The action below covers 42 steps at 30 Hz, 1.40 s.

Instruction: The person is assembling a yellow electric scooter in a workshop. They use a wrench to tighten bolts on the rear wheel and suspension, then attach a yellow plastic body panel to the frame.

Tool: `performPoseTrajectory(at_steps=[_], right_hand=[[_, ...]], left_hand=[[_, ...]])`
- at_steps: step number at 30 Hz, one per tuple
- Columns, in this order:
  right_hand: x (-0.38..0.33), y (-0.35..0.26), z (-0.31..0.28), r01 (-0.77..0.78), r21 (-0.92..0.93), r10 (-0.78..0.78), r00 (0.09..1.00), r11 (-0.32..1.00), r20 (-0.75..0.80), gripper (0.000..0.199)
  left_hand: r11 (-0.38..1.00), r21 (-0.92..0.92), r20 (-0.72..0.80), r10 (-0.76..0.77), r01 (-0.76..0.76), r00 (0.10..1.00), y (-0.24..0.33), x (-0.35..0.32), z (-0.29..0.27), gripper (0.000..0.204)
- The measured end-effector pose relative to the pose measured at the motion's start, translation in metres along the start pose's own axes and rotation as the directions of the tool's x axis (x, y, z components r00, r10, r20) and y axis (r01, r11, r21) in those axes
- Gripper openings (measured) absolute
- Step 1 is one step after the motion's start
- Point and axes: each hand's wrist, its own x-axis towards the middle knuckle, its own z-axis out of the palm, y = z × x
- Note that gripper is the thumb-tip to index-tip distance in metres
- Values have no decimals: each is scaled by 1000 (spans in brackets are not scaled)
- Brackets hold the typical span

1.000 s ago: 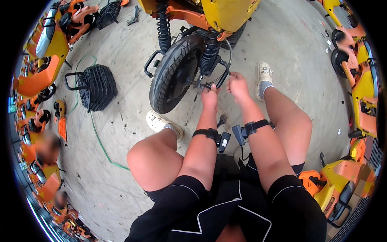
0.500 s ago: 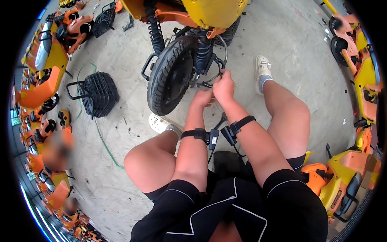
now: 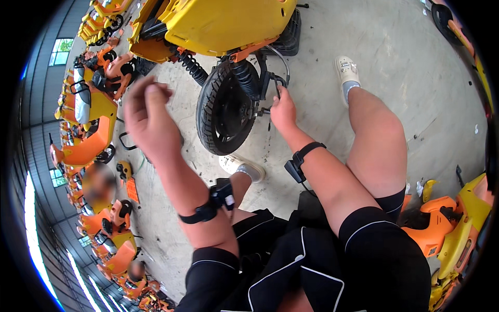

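Note:
In front of me stands a yellow scooter [image 3: 228, 26] with a black-tyred wheel [image 3: 226, 112] and a coil-spring shock absorber [image 3: 244, 79] beside it. My right hand [image 3: 283, 110] is closed on a black looped bar [image 3: 278, 82] just right of the wheel; its fingertips are partly hidden. Off to the left, my left hand [image 3: 150, 117] is raised away from the scooter, slightly blurred. Its fingers are loosely bent with the thumb apart, and nothing shows in them. Both wrists wear black strapped devices.
Rows of orange and yellow scooters [image 3: 96, 138] line the left side. More scooter bodies [image 3: 452, 223] stand at the lower right. Behind my left hand, a black basket handle [image 3: 125, 140] is partly visible. A grey cable [image 3: 283, 57] arcs beside the wheel. My shoes flank the wheel.
My left hand has left the spot beside the wheel and swung up and left. My right hand stays at the bar. The view has shifted, showing more of the yellow body.

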Motion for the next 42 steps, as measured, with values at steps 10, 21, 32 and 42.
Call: performPoseTrajectory(at_steps=[10, 21, 32, 42], right_hand=[[-9, 2, 19, -15, 86, 31, 982, 996, -187, 40], [-5, -12, 16, -138, 135, 154, 981, 981, -119, 39], [-9, -11, 17, -150, 196, 158, 987, 969, -24, 40], [-6, -3, 30, -121, 169, 141, 984, 978, -110, 41]], left_hand=[[629, 467, 332, 528, -622, 782, 49, 88, 65, 31], [426, 772, 402, 245, -471, 882, 2, 112, 110, 57], [463, 790, 338, 218, -402, 916, -6, 118, 105, 62], [461, 785, 370, 188, -415, 910, -14, 132, 104, 64]])
